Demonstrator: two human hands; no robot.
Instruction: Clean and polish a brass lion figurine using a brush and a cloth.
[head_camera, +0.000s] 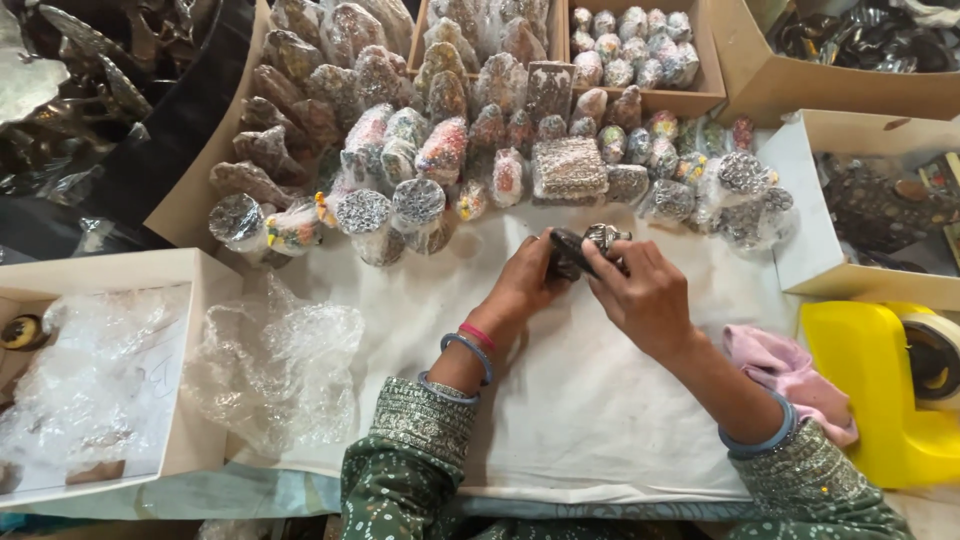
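Dark metal figurine (585, 248) with silvery top, gripped by both hands

A small dark metal figurine (580, 250), silvery and ornate at its upper end, is held just above a white cloth-covered work surface. It lies tilted, gripped from both sides, in front of rows of bubble-wrapped pieces.

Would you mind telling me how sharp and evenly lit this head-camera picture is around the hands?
Head view: even soft light; the left hand and right hand are sharp, holding a small dark metal figurine; faint shadows on the white paper sheet; the crumpled clear plastic wrap shows mild glare.
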